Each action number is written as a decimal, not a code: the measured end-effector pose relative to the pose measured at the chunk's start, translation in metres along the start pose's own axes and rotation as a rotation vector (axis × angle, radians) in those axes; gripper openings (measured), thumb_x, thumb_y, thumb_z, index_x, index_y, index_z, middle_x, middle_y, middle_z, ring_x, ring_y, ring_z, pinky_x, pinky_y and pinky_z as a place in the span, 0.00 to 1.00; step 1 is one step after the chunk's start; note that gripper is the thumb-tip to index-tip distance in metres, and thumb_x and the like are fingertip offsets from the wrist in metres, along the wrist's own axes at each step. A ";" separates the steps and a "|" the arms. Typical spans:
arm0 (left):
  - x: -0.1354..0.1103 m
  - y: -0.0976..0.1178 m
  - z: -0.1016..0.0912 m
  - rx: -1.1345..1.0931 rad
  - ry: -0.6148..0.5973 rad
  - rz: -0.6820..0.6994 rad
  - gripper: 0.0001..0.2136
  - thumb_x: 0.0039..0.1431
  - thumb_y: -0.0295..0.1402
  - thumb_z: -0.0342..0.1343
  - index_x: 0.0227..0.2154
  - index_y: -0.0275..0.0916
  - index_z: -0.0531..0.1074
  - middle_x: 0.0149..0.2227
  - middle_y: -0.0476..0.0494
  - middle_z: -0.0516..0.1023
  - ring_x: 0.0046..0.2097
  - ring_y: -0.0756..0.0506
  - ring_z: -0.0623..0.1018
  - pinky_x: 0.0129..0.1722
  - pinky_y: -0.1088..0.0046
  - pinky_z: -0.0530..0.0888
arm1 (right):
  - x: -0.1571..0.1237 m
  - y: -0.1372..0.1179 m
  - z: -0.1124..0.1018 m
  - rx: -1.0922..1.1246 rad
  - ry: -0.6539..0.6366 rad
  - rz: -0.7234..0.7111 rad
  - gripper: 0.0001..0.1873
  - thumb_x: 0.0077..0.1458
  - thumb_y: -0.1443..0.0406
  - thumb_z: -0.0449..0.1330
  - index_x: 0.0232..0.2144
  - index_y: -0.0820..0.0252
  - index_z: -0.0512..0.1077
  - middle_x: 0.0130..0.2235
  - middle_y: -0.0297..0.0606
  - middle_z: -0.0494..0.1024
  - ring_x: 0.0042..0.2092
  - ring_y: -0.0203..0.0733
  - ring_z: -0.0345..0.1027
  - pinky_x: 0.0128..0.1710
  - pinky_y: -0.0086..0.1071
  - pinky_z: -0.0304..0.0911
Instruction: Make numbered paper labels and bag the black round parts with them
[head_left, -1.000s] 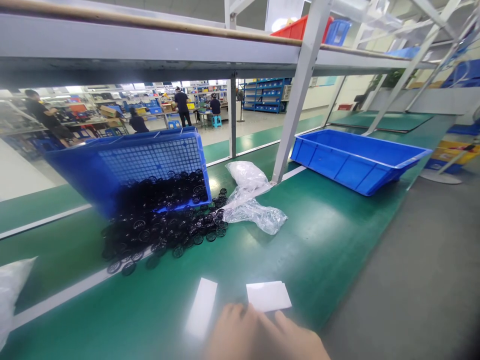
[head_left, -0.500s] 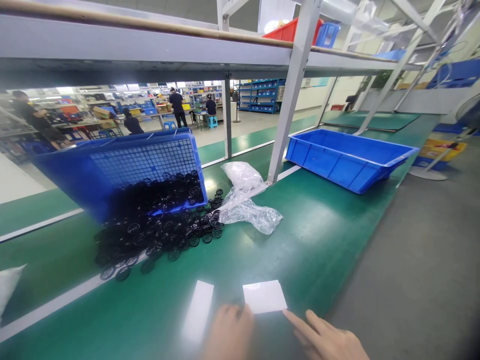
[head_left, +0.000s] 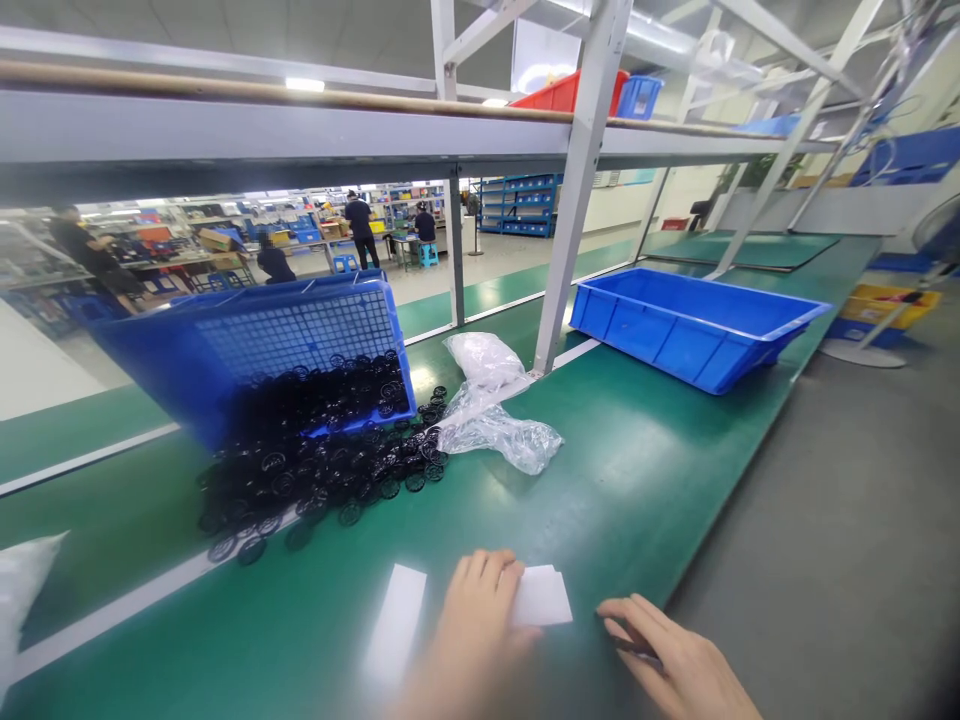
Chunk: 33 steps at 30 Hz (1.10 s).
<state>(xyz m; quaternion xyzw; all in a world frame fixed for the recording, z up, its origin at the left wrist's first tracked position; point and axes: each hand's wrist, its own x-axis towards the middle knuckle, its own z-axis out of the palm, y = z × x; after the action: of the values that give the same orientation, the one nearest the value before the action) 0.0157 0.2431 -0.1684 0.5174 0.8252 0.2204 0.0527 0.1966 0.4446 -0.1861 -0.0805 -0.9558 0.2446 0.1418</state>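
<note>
Partly spilled: black wheels [head_left: 322, 465], from left crate [head_left: 300, 322]
Left hand [head_left: 480, 612]: at white cards [head_left: 545, 597], grip unclear
Right hand [head_left: 684, 655]: curled, grip unclear

Your left hand [head_left: 480, 605] is over the left end of the white cards [head_left: 546, 598], your right hand [head_left: 671, 650] sits near the other end, and black wheels [head_left: 322, 470] are heaped by a tipped blue bin [head_left: 169, 355].
</note>
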 end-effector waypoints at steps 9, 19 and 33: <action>0.036 0.032 -0.039 -0.846 -0.110 -0.177 0.06 0.58 0.33 0.60 0.30 0.38 0.69 0.32 0.50 0.71 0.36 0.48 0.69 0.38 0.70 0.63 | 0.036 -0.020 -0.032 0.350 -0.074 0.043 0.10 0.69 0.59 0.51 0.48 0.48 0.70 0.47 0.34 0.72 0.38 0.38 0.69 0.40 0.28 0.66; 0.013 0.029 -0.081 -1.535 0.066 -0.233 0.24 0.50 0.51 0.67 0.32 0.40 0.61 0.30 0.51 0.71 0.27 0.54 0.67 0.29 0.78 0.61 | 0.090 -0.075 -0.065 0.548 -0.205 -0.044 0.14 0.67 0.51 0.54 0.42 0.49 0.73 0.50 0.33 0.75 0.33 0.37 0.60 0.34 0.32 0.58; 0.001 0.026 -0.104 -1.009 -0.069 -0.183 0.07 0.56 0.36 0.60 0.31 0.37 0.75 0.30 0.50 0.72 0.31 0.52 0.65 0.30 0.73 0.58 | 0.102 -0.111 -0.096 0.291 -0.482 -0.070 0.08 0.67 0.58 0.55 0.36 0.50 0.71 0.34 0.28 0.71 0.37 0.38 0.61 0.38 0.29 0.53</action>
<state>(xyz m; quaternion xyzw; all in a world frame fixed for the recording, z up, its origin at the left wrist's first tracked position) 0.0037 0.2214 -0.0637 0.3600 0.6560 0.5685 0.3419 0.1201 0.4144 -0.0271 0.0342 -0.9190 0.3862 -0.0711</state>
